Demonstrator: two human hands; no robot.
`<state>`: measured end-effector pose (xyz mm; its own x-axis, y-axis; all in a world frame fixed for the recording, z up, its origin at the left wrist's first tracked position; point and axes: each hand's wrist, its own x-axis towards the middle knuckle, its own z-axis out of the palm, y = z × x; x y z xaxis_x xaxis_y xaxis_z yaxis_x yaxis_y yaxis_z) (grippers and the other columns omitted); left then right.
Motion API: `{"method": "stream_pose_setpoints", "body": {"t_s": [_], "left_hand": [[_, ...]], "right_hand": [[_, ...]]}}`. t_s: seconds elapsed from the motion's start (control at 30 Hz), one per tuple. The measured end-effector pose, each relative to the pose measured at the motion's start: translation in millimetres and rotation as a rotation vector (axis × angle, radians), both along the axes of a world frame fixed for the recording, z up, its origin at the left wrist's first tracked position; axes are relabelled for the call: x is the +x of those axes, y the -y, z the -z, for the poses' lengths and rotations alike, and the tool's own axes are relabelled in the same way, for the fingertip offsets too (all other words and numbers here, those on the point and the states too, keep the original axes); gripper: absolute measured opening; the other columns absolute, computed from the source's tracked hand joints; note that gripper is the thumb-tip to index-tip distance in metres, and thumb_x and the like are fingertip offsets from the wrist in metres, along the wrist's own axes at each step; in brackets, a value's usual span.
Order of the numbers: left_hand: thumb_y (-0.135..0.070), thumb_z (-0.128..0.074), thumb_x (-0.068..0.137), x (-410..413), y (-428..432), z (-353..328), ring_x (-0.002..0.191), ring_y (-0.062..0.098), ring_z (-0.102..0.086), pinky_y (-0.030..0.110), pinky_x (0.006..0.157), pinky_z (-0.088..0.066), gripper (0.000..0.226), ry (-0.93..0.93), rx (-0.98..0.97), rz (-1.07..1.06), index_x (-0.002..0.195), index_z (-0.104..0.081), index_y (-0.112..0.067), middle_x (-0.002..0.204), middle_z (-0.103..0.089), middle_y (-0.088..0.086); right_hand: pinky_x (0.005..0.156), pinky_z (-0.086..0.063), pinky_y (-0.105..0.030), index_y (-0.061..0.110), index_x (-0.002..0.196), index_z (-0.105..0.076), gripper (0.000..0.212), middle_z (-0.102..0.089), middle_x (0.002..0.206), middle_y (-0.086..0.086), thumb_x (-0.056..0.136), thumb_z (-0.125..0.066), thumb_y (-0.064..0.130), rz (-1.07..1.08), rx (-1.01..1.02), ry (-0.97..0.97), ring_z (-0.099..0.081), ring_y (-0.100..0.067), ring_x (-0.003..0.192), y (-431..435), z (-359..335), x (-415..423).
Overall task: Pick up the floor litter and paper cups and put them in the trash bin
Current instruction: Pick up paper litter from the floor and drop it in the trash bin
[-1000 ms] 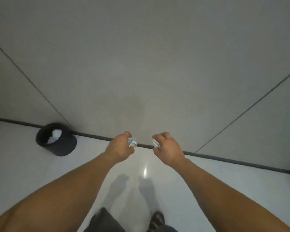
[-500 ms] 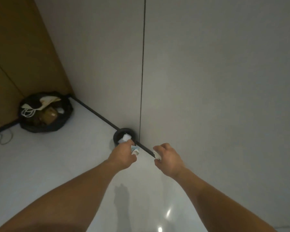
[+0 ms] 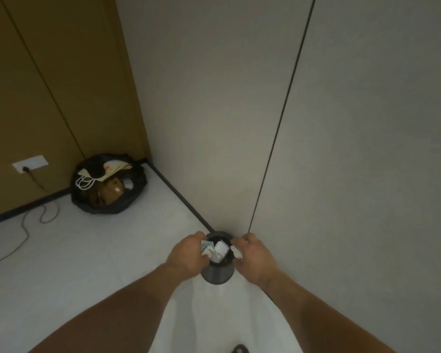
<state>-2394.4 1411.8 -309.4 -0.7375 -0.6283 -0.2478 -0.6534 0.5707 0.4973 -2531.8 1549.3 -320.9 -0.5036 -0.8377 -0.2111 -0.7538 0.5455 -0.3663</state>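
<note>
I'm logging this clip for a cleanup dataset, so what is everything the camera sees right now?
trash bin: one, dark grey, on the floor against the grey wall, below both hands
white paper: one piece, inside the trash bin
crumpled litter: one wad, white and bluish, in the left hand above the trash bin
paper scrap: one, white, in the right hand above the trash bin
garbage bag: one, black, open, full, in the corner
wall socket: one, white, on the brown panel
cable: one, dark, from the wall socket across the floor
shoe: one, dark, bottom edge
left hand: one, grips the crumpled litter
right hand: one, grips the paper scrap
</note>
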Motion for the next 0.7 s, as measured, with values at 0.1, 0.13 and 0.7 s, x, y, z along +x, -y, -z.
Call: {"method": "stream_pose_setpoints", "body": {"t_s": [0.1,0.13,0.7], "left_hand": [[-0.027,-0.066,0.084,-23,34,-2,0.098,0.022,-0.060,0.028,0.081,-0.048,0.043,0.019,-0.006,-0.052,0.123,-0.050,-0.018,0.114,-0.061,0.007],[-0.027,-0.067,0.084,-31,45,-3,0.099,0.022,-0.059,0.027,0.082,-0.047,0.044,0.015,0.000,-0.075,0.124,-0.050,-0.018,0.114,-0.061,0.007],[-0.030,-0.064,0.085,-153,202,100,0.099,0.020,-0.059,0.030,0.084,-0.049,0.043,0.128,0.179,0.158,0.124,-0.049,-0.019,0.113,-0.060,0.004]], "right_hand": [[0.102,-0.042,-0.030,0.025,0.141,-0.045,0.051,-0.040,0.140,-0.004,0.092,-0.056,0.025,-0.048,0.020,0.024,-0.047,-0.026,0.121,40,3,-29],[0.102,-0.042,-0.030,0.025,0.141,-0.045,0.051,-0.040,0.140,-0.004,0.092,-0.056,0.025,-0.067,0.022,0.026,-0.047,-0.026,0.121,52,4,-40],[0.103,-0.040,-0.027,0.025,0.138,-0.046,0.045,-0.042,0.139,-0.002,0.095,-0.052,0.033,0.166,0.157,0.147,-0.049,-0.022,0.120,168,92,-131]]}}
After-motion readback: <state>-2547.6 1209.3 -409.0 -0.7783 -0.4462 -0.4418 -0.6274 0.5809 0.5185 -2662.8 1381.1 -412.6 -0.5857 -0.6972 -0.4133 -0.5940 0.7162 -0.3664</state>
